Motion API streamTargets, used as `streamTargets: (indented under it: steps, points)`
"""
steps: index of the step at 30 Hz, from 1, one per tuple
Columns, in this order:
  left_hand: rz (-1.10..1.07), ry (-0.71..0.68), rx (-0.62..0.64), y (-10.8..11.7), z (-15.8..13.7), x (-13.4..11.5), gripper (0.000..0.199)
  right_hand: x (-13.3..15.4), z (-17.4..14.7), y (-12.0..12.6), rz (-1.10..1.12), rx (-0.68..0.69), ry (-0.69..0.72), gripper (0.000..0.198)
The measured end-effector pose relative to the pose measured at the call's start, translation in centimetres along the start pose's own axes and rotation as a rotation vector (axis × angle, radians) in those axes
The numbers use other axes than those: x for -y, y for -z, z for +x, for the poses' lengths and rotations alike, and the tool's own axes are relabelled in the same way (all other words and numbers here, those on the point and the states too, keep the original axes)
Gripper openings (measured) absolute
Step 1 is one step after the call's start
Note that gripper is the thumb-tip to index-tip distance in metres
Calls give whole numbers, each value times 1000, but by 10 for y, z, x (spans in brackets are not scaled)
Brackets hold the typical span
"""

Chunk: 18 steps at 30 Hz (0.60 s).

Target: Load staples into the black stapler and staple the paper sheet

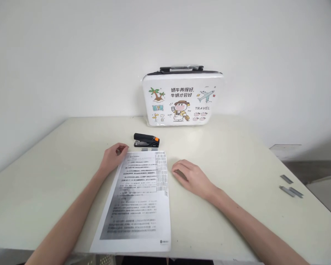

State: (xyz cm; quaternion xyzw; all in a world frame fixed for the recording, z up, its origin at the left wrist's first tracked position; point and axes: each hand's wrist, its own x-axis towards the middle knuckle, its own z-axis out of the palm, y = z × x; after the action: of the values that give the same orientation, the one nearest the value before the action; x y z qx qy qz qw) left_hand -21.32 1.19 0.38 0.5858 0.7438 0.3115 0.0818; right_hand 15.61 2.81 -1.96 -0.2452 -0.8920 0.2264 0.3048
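Note:
A printed sheet of paper lies on the table in front of me, with a dark shaded area down its left and rows of barcode-like marks at its upper right. Beside its top left corner rests my left hand, fingers loosely curled with a gap inside the curl and nothing seen in them. To the right of the sheet, apart from it, my right hand lies on its side, fingers loosely bent and empty. A black stapler with an orange patch stands just beyond the sheet. Two grey staple strips lie between stapler and paper.
A white hard case with cartoon prints and a black handle stands upright against the wall at the back. Several more staple strips lie near the right edge of the pale table. The table's front edge runs just below the paper.

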Motion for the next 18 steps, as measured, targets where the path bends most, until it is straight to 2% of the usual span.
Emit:
streamTargets:
  steps: [18]
  points:
    - [-13, -36, 11, -1, -4, 6, 33, 7, -1, -6, 51, 13, 6, 15]
